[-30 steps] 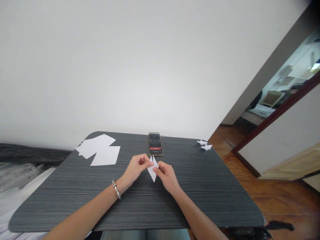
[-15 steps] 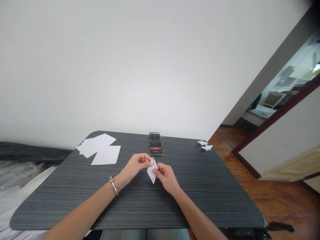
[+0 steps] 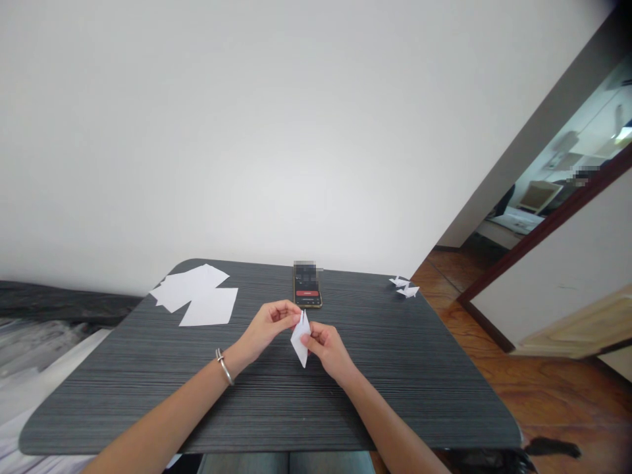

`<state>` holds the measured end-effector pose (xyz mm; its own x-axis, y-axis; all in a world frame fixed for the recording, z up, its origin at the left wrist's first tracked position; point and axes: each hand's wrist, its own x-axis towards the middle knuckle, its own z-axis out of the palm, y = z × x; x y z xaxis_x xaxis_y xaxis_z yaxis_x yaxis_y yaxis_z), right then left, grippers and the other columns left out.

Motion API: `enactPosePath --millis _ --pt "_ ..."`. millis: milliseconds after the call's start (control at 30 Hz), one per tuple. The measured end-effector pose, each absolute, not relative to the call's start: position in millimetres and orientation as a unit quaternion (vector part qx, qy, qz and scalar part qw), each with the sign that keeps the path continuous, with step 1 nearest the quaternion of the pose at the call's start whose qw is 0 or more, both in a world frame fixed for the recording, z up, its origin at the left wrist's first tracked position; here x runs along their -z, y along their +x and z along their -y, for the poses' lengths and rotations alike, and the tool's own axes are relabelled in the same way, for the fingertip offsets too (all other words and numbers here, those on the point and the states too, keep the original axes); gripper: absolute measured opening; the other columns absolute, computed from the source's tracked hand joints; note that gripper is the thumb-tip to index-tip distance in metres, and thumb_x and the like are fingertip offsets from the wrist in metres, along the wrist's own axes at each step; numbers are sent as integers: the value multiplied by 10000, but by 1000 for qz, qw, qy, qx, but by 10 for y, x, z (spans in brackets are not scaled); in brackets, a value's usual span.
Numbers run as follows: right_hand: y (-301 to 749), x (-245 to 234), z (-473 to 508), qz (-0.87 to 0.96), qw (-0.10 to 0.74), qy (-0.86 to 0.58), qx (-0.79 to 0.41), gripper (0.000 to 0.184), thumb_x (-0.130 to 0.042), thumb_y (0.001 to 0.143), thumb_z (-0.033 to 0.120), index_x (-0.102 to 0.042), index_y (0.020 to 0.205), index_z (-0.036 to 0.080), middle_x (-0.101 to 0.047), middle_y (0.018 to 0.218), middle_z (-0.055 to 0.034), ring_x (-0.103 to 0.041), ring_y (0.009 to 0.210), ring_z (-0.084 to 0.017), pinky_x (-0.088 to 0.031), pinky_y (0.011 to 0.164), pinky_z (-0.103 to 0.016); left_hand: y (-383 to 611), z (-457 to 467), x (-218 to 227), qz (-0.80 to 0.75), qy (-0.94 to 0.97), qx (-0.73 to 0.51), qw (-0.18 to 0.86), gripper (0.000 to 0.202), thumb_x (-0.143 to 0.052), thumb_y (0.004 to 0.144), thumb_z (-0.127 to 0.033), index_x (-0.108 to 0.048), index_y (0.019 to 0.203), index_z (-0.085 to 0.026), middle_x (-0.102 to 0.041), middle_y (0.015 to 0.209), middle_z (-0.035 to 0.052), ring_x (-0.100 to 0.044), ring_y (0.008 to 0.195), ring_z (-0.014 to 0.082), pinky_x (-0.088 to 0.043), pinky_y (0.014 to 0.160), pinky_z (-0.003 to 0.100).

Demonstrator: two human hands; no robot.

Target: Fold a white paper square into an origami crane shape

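Note:
A small folded piece of white paper (image 3: 301,342), shaped like a narrow diamond with a split upper tip, is held upright above the table between both hands. My left hand (image 3: 275,324) pinches it near the upper left, close to the split points. Lower on its right edge, my right hand (image 3: 326,347) grips it with the thumb across the front and the fingers behind. A silver bracelet circles my left wrist. Just beyond the paper lies a phone (image 3: 308,297) with a lit screen, partly blurred out.
White paper sheets (image 3: 210,306) lie overlapped at the table's left. Two folded paper cranes (image 3: 407,290) sit near the right back edge. The dark wood-grain table (image 3: 415,395) meets a white wall (image 3: 306,131) behind; a doorway opens at the right.
The folded paper has turned slightly and its lower tip sits a little lower. The two points at its top look closer together. Both hands keep their pinch on it.

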<state>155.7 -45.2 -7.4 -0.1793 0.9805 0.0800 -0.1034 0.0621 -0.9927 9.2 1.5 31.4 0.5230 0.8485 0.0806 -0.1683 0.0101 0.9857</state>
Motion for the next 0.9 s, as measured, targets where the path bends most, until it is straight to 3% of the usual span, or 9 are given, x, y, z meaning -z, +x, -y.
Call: enactPosePath --millis 300,433,700,800,900 --pt "1547 39 463 525 470 -394 -590 327 -642 642 470 -578 652 149 -521 550 21 -414 476 -90 -329 480 -207 51 -14 -379 -248 621 -372 644 151 -644 689 -227 -597 793 -128 -560 718 8 -504 656 103 -395 625 216" --pt "1551 4 476 507 477 -405 -593 367 -610 658 512 -560 629 150 -499 518 32 -400 446 -80 -305 454 -200 30 -45 -372 -244 633 -366 637 131 -624 709 -242 -572 739 -125 -534 688 3 -489 644 103 -390 611 214" --pt "1567 7 473 436 506 -424 -611 387 -567 691 536 -506 655 155 -558 480 17 -490 402 -92 -375 437 -202 43 -69 -320 -271 631 -393 611 131 -615 711 -241 -548 724 -129 -537 673 -7 -492 635 104 -389 628 230" --pt "1583 51 455 423 503 -429 -620 369 -585 692 505 -491 616 156 -516 446 40 -422 347 -64 -325 382 -184 41 -84 -300 -270 654 -397 585 123 -614 713 -239 -556 733 -132 -539 689 -1 -497 644 108 -398 635 238" --pt "1601 82 442 423 502 -424 -623 350 -580 712 477 -527 632 141 -463 414 59 -341 325 -43 -265 354 -175 30 -97 -294 -261 691 -410 535 109 -620 708 -223 -580 751 -131 -563 832 39 -519 728 127 -416 680 253"
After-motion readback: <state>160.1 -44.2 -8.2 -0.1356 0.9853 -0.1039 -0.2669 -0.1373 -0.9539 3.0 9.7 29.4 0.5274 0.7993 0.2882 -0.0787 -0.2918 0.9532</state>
